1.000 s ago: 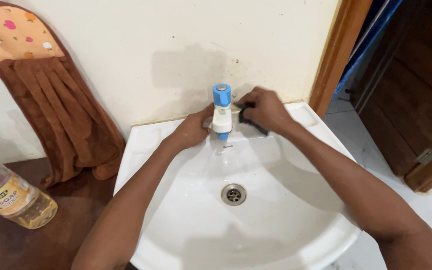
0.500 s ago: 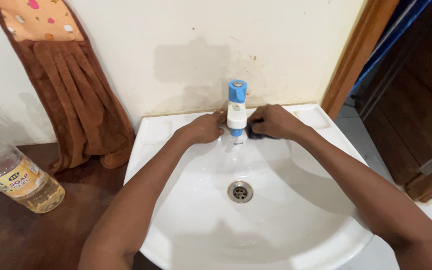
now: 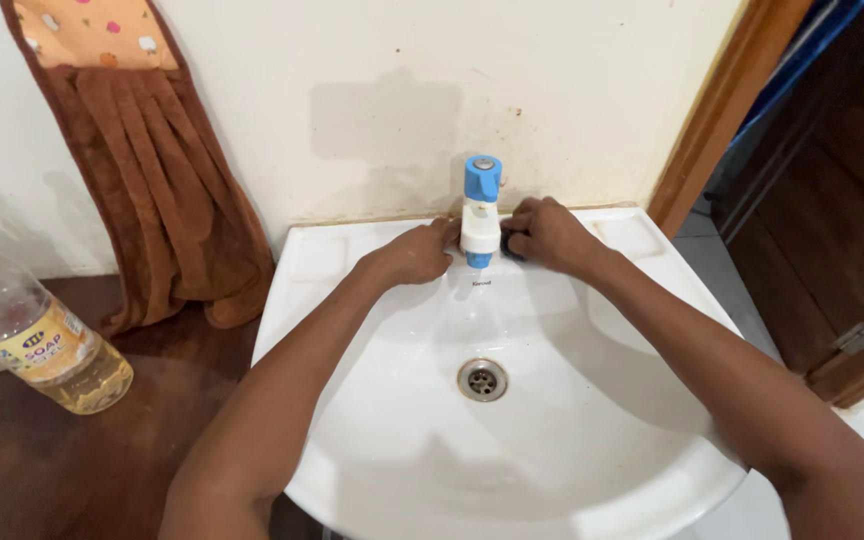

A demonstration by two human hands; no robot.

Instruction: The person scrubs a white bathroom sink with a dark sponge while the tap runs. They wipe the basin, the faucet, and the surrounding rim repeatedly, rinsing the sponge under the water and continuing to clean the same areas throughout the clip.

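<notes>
A brown hanging towel [image 3: 157, 190] is seen on the wall, a clear bottle of yellow liquid [image 3: 37, 345] on the dark counter [image 3: 72, 460], and a wooden door [image 3: 842, 200] at right.

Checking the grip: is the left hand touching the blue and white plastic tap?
Touching: the head view shows the left hand fingertips pressed against the tap's white body.

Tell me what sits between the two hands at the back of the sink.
The blue-and-white tap stands between the left hand and right hand, per the head view.
</notes>
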